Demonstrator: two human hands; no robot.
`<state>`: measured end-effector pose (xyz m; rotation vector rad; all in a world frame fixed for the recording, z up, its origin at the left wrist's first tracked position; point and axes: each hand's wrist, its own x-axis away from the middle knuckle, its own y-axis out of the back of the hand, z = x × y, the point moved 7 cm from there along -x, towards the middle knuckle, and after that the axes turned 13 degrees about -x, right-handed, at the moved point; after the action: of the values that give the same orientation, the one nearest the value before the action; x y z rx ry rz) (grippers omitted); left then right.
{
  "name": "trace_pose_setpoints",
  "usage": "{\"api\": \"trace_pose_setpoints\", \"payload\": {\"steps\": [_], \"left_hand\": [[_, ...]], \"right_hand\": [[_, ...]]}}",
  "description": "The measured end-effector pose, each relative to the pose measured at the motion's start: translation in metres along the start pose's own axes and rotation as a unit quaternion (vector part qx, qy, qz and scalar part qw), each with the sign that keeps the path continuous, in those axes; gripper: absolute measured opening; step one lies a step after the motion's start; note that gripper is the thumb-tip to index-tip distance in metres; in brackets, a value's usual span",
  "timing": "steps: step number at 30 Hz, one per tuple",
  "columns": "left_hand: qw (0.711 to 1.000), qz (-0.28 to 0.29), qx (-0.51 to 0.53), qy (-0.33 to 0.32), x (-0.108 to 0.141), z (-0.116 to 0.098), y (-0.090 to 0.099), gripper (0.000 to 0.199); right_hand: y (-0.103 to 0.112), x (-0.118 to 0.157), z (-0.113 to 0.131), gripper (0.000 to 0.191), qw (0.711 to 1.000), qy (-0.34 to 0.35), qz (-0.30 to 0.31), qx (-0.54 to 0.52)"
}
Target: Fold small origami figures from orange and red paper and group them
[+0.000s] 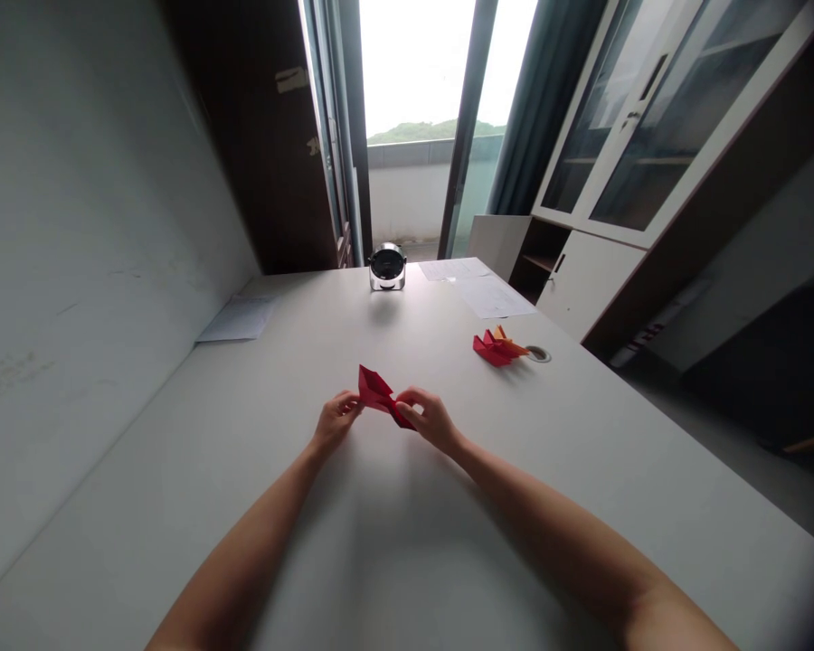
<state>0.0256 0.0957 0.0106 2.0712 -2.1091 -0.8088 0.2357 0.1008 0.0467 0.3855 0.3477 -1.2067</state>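
Note:
Between my two hands is a folded piece of red paper [374, 387], raised at its left end and pinched narrow in the middle. My left hand [340, 418] grips its left lower edge with thumb and fingertips. On the other side, my right hand [429, 415] is closed on the right end, thumb on top, covering part of the folds. Farther right on the white table [264, 506] lies a cluster of folded red paper pieces [493, 349] with an orange folded paper piece [508, 342] against them.
A small round fan-like device [386, 264] on a stand is at the table's far edge. Paper sheets [494, 296] lie at the back right, another sheet [236, 319] by the left wall. A cable hole [538, 354] sits beside the folded pieces. White cabinets [597, 280] stand at right.

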Motion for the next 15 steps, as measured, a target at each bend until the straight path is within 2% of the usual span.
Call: {"api": "trace_pose_setpoints", "payload": {"steps": [9,15], "left_hand": [[0.999,0.018,-0.034,-0.018,0.003,-0.005,-0.006,0.023],[0.999,0.044,0.011,0.028,0.005,-0.007,-0.014,0.027]], "right_hand": [[-0.008,0.002,-0.003,0.01,0.999,0.004,0.023,0.028],[-0.011,0.004,-0.008,0.01,0.999,-0.009,0.019,0.034]]}}
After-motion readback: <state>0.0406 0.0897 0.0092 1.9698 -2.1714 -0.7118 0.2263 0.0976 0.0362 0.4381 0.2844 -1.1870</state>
